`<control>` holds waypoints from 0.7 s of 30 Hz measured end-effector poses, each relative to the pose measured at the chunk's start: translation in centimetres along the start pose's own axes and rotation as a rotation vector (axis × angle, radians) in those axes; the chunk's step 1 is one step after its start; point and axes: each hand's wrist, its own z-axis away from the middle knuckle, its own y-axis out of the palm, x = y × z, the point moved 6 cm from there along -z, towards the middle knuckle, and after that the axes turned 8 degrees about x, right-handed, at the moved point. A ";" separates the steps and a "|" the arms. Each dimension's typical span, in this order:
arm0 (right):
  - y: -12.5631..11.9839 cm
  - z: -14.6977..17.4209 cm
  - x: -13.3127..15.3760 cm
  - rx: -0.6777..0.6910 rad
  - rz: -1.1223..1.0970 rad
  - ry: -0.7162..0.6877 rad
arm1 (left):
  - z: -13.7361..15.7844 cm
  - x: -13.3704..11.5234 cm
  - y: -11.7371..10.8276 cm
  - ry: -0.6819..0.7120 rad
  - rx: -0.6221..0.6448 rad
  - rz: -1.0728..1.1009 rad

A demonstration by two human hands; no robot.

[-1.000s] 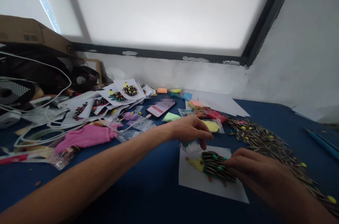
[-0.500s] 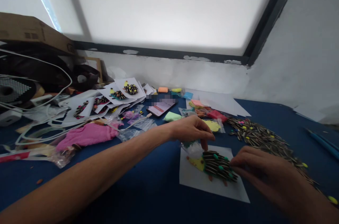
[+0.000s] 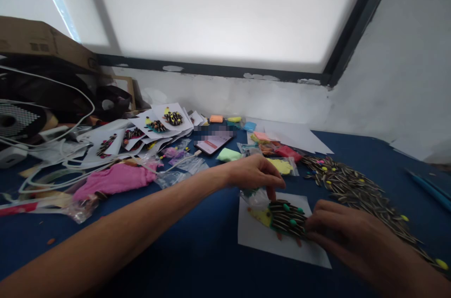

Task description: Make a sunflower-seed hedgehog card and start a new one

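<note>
A hedgehog figure (image 3: pixel 287 218) lies on a white paper sheet (image 3: pixel 260 244), with a yellow clay face, striped sunflower seeds as spines and small green clay pieces among them. Over its upper edge is my left hand (image 3: pixel 257 173), index finger stretched out and another finger pointing down at the top seeds; nothing shows in it. My right hand (image 3: pixel 341 227) has its fingertips pinched together at the figure's rear end, covering part of it. What those fingertips hold, if anything, is hidden.
Loose sunflower seeds (image 3: pixel 366 194) are heaped to the right, near a blue pen-like object (image 3: pixel 428 187). Behind lie clay packets, including a yellow one (image 3: pixel 282 165), and a phone (image 3: pixel 213 142). Finished hedgehog sheets (image 3: pixel 172 117), a pink cloth (image 3: pixel 118 178) and cables fill the left.
My right hand has shifted slightly left and down, covering more of the hedgehog's rear end. My left hand stays almost where it was.
</note>
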 end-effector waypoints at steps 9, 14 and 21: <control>-0.3 0.0 -0.2 -0.082 0.059 -0.003 | -0.1 0.1 0.1 -0.015 0.014 -0.005; -0.4 -0.2 0.8 -0.116 0.134 -0.056 | -0.2 0.2 0.2 0.005 0.021 -0.018; -0.3 -0.2 0.8 -0.138 0.206 -0.086 | -0.2 0.2 0.1 0.010 0.024 -0.021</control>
